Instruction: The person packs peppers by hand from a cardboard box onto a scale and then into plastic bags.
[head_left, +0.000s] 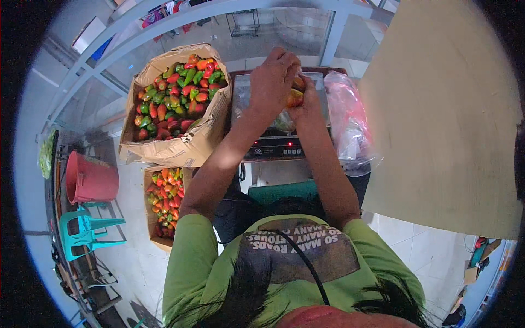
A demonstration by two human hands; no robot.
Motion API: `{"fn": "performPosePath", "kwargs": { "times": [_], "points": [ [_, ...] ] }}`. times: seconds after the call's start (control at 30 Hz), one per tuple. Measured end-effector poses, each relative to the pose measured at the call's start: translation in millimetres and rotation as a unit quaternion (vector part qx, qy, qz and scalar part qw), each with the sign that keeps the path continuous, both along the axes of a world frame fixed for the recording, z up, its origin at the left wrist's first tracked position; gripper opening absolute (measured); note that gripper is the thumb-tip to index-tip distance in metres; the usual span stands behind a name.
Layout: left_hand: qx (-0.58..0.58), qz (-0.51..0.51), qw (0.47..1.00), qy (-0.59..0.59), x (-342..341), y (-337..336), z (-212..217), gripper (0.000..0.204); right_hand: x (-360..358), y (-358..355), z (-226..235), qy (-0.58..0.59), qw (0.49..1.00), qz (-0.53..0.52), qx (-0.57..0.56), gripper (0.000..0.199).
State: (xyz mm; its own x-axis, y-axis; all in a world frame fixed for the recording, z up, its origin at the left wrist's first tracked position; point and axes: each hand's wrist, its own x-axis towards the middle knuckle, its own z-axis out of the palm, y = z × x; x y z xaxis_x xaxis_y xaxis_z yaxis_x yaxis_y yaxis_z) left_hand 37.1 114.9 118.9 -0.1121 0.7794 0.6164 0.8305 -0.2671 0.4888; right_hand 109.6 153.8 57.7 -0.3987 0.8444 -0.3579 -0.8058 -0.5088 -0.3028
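Nearest to us is our own green shirt (219, 257), and from it both forearms reach forward over the scale. Our left hand (272, 82) and right hand (307, 101) meet above the scale (273, 143), fingers closed around an orange-and-yellow pepper (295, 97) that sits pinched between them; the left hand curls over its top while the right holds it from the side. We judge the pepper is kept up over the steel platform so it can be turned and looked at close to the tray it sits above. Something greenish lies on the platform under our wrists, too hidden to name.

Just right of the scale a heap of clear pinkish plastic bags (350, 120) lies within reach of the right hand. Left of the scale stands a large open cardboard box (180, 147), its flaps folded out, heaped with red, green and orange peppers (175, 93), near enough for the left hand to draw from. Below it on the floor a smaller box (150, 218) holds more peppers, mostly orange and red. Further left are a red bucket (90, 180) and a teal plastic stool (87, 227). A plain tan board (448, 120) fills the right side, with no label that we can make out.
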Motion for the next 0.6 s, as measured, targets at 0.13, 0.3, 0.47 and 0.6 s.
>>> {"fn": "performPosePath", "kwargs": {
  "times": [0.13, 0.3, 0.47, 0.6],
  "points": [
    [0.051, -0.013, 0.996, -0.069, -6, 16, -30, 0.006, -16, 26, -40, 0.032, 0.991, -0.052, 0.116, 0.026],
    [0.112, 0.048, 0.983, -0.137, -13, 29, -38, 0.005, -34, 21, -21, -0.195, 0.925, -0.279, 0.168, 0.025],
    [0.135, 0.092, 0.968, -0.189, -19, 37, -50, 0.007, -43, 24, 1, -0.429, 0.744, -0.383, 0.339, 0.027],
    [0.128, 0.096, 0.959, -0.233, -13, 39, -52, 0.011, -35, 48, -1, -0.559, 0.627, -0.359, 0.406, 0.026]
  ]
}}
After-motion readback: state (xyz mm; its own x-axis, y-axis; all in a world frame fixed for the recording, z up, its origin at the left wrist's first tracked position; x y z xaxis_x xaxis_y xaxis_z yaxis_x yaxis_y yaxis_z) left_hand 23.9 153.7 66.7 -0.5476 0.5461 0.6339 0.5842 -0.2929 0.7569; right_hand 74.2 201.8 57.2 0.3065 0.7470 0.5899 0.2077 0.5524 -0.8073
